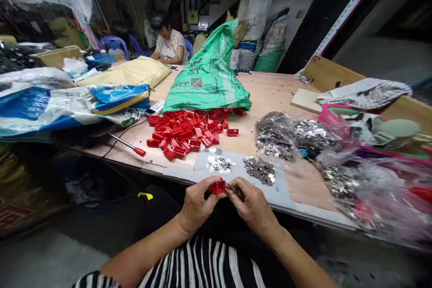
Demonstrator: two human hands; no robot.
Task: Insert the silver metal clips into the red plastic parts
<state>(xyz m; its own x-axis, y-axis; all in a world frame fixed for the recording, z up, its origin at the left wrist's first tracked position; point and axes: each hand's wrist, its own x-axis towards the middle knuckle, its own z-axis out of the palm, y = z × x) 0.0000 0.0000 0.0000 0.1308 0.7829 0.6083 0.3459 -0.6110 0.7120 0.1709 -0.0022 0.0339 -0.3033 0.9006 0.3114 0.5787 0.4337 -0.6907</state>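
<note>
My left hand point(197, 200) is closed on a small red plastic housing point(218, 186), held just off the table's near edge. My right hand point(251, 202) pinches a thin tool with a brownish handle point(239, 192); its tip meets the right side of the red housing, and the exact kind of tool is hard to make out. Just beyond my hands lie a pile of bright silver metal pieces point(220, 164) and a darker pile of metal pieces point(259, 170). Behind them, many red housings point(185, 132) spill from the mouth of a green woven sack point(211, 76).
Plastic bags of metal parts point(276, 135) crowd the right side, beside a pink-rimmed basket point(332, 114). A red-tipped lever point(130, 145) juts out at left, near a blue and white sack point(67, 105). Across the table sits another person point(171, 47).
</note>
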